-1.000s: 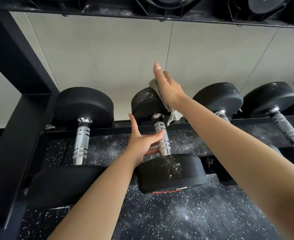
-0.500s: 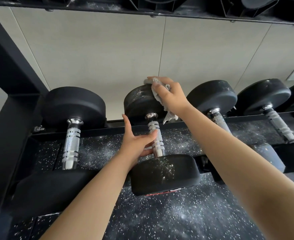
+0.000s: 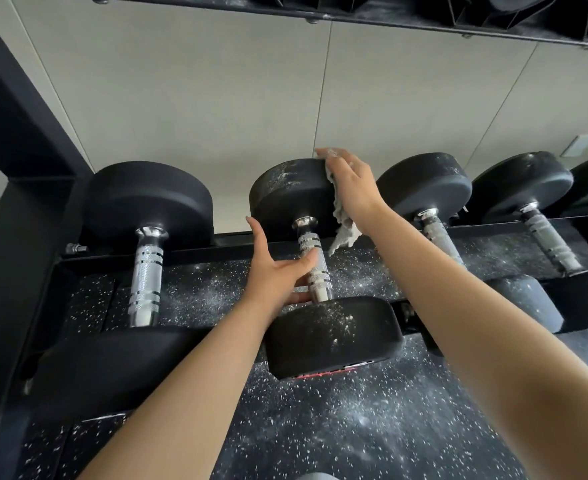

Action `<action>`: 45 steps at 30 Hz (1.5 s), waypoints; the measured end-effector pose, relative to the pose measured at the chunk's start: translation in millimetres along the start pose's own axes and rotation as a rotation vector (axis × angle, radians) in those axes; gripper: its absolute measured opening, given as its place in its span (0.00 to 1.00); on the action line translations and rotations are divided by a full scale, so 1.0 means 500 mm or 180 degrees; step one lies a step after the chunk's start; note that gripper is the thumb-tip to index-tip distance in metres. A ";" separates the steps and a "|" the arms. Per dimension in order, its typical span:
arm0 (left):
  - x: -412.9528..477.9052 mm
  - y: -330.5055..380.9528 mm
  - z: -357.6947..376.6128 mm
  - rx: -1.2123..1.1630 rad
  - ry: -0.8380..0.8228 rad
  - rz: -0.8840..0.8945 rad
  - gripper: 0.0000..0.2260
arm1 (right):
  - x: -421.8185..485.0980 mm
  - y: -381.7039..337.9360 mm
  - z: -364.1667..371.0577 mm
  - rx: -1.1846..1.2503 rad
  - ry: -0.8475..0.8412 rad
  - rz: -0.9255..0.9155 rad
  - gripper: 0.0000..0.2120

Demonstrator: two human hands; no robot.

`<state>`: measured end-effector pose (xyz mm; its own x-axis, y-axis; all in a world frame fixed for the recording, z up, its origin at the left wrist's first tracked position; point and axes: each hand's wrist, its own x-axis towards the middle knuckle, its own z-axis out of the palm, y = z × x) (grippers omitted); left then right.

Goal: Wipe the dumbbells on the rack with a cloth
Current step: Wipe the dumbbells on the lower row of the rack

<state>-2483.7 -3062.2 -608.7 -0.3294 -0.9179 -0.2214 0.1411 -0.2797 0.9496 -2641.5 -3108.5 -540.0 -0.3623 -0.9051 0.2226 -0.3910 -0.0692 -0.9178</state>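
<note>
Gripping the knurled chrome handle of the middle black rubber-headed dumbbell point(image 3: 320, 282) with the left hand point(image 3: 278, 275), fingers curled about the metal and one digit sticking up; same hold as a second ago. Pressing a crumpled pale grey cloth point(image 3: 343, 226) onto the far head with the right hand point(image 3: 353, 188), fingers bent over the fabric, with a loose tail dangling below the wrist. Moved round from the crown of that head, half a second back, to its upper right edge; before that, held with fingers straight up. White dust smeared on the far head just left of the right hand, more speckling the near head just below the left hand. Lying across the black metal rack point(image 3: 223, 251), flanked by a matching dumbbell point(image 3: 147, 271) left of the left hand and another dumbbell point(image 3: 434, 233) right of the right hand, above black speckled rubber floor point(image 3: 355, 427)
</note>
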 end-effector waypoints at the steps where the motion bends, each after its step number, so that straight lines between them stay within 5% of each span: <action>1: 0.002 -0.001 0.001 0.0008 0.0042 0.0002 0.51 | 0.000 -0.009 0.005 -0.0169 -0.0060 -0.0077 0.15; 9: 0.002 -0.006 -0.002 0.1241 0.0132 0.0214 0.48 | 0.005 -0.064 0.064 -0.2193 -0.0337 -0.0996 0.17; 13: 0.006 0.003 0.012 0.2071 -0.0124 0.0057 0.23 | 0.013 -0.050 0.055 -0.1745 -0.0360 -0.0974 0.15; 16: 0.004 0.010 0.019 0.1601 -0.0413 -0.0255 0.17 | 0.015 -0.032 0.041 -0.1339 -0.0411 -0.1061 0.13; 20: 0.008 0.017 0.031 0.0050 -0.0645 -0.0986 0.10 | 0.015 -0.006 0.022 -0.0453 -0.0531 -0.1099 0.20; 25: 0.021 0.012 0.040 -0.0604 -0.0704 -0.0950 0.10 | 0.002 0.015 0.000 0.0560 -0.0391 -0.0333 0.16; 32: 0.023 0.007 0.047 -0.0574 -0.0696 -0.0860 0.17 | 0.003 -0.021 0.019 0.0085 -0.0095 0.0070 0.21; 39: 0.021 0.006 0.051 -0.0377 -0.0671 -0.0722 0.20 | 0.000 -0.085 0.088 -0.2697 -0.0446 -0.1039 0.19; 45: 0.023 0.007 0.049 -0.0398 -0.0633 -0.0781 0.17 | 0.014 -0.051 0.044 -0.1564 -0.0758 -0.1138 0.16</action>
<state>-2509.9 -3066.7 -602.6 -0.5417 -0.7493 -0.3808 0.1444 -0.5293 0.8361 -2615.2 -3122.2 -522.2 0.0373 -0.9339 0.3555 -0.8143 -0.2346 -0.5309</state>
